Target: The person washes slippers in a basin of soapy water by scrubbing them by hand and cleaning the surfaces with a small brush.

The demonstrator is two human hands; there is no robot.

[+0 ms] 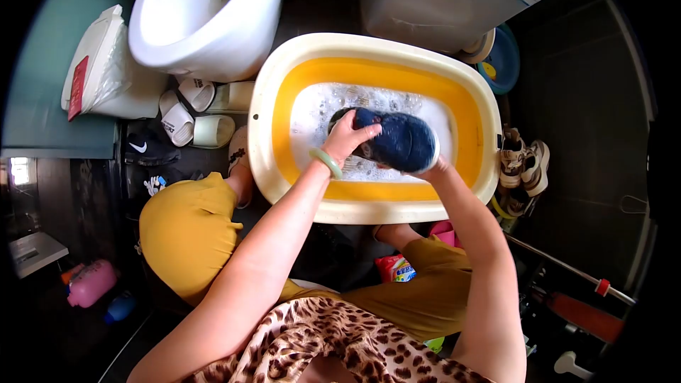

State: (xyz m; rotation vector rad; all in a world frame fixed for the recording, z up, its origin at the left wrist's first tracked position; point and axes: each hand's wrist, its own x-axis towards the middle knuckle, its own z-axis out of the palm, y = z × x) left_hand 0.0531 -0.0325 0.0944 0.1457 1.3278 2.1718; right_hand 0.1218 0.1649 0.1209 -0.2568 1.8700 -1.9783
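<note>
A wet dark blue shoe [401, 140] is held over soapy water [316, 110] in a yellow and cream basin [376, 214]. My left hand [347, 138], with a pale green bangle [326, 163] at the wrist, is closed around the shoe's left end, thumb on top. From below, my right hand [434, 169] grips the shoe near its pale-edged right end. Most of that hand's fingers are hidden beneath the shoe. White foam covers much of the water.
A white toilet [206, 28] and a grey bin-like box [454, 0] stand beyond the basin. Slippers [177, 119] lie to the left, and sneakers [523, 163] sit at the right. A red packet [394, 268] is between my legs.
</note>
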